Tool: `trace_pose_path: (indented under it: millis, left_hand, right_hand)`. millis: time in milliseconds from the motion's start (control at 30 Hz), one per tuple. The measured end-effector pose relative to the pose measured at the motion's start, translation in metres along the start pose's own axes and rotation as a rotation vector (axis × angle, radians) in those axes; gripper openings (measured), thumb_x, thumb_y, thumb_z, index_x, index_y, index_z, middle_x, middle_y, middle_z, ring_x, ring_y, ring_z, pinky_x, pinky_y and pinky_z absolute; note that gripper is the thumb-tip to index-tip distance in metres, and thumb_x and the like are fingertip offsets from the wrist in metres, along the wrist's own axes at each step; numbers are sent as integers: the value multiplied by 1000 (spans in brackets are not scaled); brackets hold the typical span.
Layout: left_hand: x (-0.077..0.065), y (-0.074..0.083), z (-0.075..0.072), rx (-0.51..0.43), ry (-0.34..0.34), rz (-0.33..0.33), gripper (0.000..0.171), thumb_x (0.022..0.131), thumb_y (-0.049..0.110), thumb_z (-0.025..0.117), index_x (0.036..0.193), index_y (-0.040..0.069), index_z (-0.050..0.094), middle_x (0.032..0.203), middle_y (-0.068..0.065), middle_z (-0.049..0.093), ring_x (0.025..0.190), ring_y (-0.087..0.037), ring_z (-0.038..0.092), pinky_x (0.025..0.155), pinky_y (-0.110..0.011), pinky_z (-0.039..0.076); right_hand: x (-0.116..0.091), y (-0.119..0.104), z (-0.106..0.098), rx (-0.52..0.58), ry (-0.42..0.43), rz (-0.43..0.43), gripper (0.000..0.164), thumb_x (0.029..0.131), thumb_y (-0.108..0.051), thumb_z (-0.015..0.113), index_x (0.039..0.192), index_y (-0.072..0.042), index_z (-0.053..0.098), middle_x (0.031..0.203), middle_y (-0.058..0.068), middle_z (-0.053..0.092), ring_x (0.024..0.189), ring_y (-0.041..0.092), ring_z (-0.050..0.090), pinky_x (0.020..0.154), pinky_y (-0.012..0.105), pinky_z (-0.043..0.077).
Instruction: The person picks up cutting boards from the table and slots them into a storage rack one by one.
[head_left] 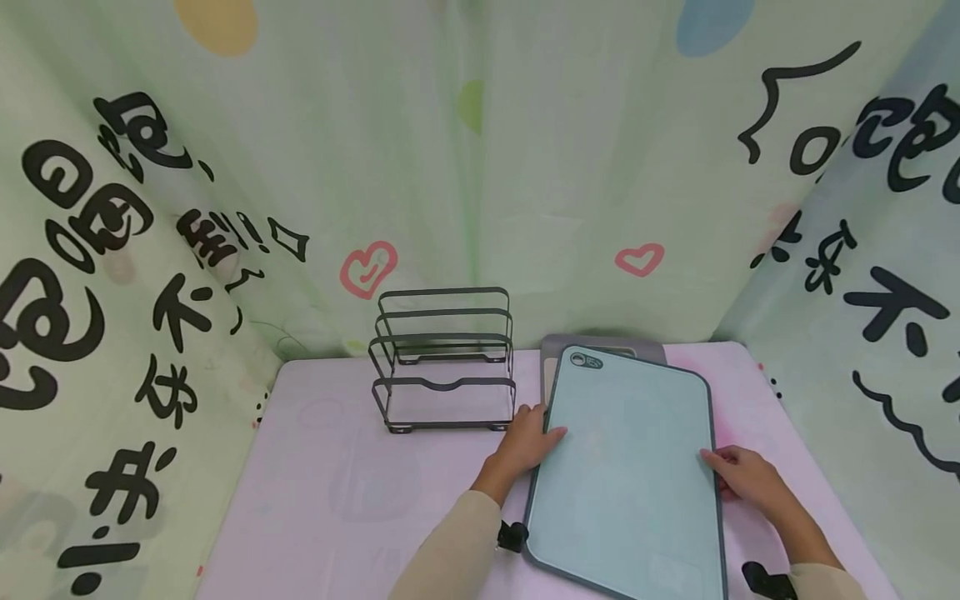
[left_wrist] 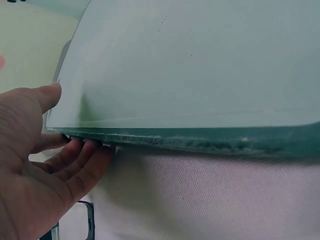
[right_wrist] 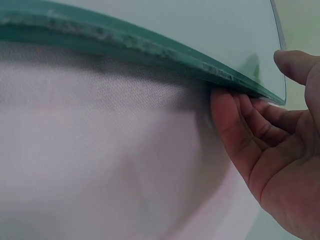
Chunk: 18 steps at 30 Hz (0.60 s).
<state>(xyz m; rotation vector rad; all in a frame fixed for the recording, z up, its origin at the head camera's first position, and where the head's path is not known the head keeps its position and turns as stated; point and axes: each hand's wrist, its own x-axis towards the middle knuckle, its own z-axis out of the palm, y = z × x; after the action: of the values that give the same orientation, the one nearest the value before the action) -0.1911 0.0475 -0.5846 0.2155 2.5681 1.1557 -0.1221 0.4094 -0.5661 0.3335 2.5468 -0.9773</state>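
Note:
A large light-blue cutting board (head_left: pixel 630 475) with a dark teal rim and an oval inset in its top-left corner lies between both hands. At its left edge, the left hand (head_left: pixel 525 439) grips it, thumb on the top face and fingers beneath. The right hand (head_left: pixel 750 479) holds the opposite edge the same way. Both wrist views show a gap between the teal rim (left_wrist: pixel 200 141) and the pink cloth, so the near part of the board is raised. Behind its far end a grey board (head_left: pixel 647 350) shows, mostly hidden.
To the left of the boards stands a black wire rack (head_left: pixel 450 425) with several upright dividers, close by the left hand. A pink cloth (head_left: pixel 337 483) covers the table. Pale curtains (head_left: pixel 540 217) with black lettering and hearts hang at the back and sides.

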Motion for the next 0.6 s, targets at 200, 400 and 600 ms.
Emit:
trace_pose_path:
  millis: [200, 400, 600]
  left_hand:
    - [-2, -1, 3, 3, -18, -18, 66, 99, 37, 70, 153, 6, 47, 133, -18, 61, 108, -24, 64, 96, -44, 59]
    - [-2, -2, 6, -17, -24, -18, 67, 99, 30, 71, 157, 11, 42, 140, -20, 61, 116, -27, 65, 95, -46, 59]
    - [0, -4, 8, -32, -22, -24, 69, 97, 27, 74, 156, 11, 41, 142, -18, 62, 117, -27, 68, 94, -46, 60]
  right_hand:
    - [0, 2, 5, 27, -17, 16, 72, 108, -46, 48, 129, 23, 46, 94, 16, 65, 78, 18, 62, 67, 31, 55]
    - [0, 5, 9, 44, -23, 5, 63, 108, -40, 50, 122, 21, 51, 91, 13, 65, 79, 19, 60, 66, 30, 55]
    - [1, 7, 12, 42, -18, -2, 56, 108, -38, 51, 116, 18, 54, 87, 9, 63, 76, 19, 59, 65, 31, 52]
